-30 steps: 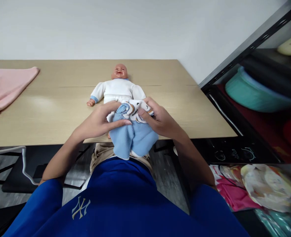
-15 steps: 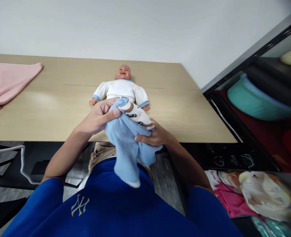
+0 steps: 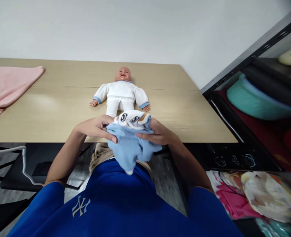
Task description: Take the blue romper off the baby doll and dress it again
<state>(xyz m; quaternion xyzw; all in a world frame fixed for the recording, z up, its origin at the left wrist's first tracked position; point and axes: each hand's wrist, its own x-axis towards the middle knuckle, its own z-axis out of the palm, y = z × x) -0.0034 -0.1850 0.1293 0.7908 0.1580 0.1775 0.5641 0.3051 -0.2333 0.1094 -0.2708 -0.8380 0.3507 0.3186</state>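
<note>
Head view: the blue cloth (image 3: 127, 140), its upper edge white with embroidered eyes, is held up on the near side of the doll (image 3: 120, 90), by its legs. The left hand (image 3: 96, 127) is closed on one side of the cloth, thumb in front; the right hand (image 3: 160, 132) grips the opposite side likewise. The doll lies face up on the table (image 3: 182, 115). Well left of the doll lies a pink cloth (image 3: 10, 84); beyond its head stands a wall (image 3: 110, 29).
</note>
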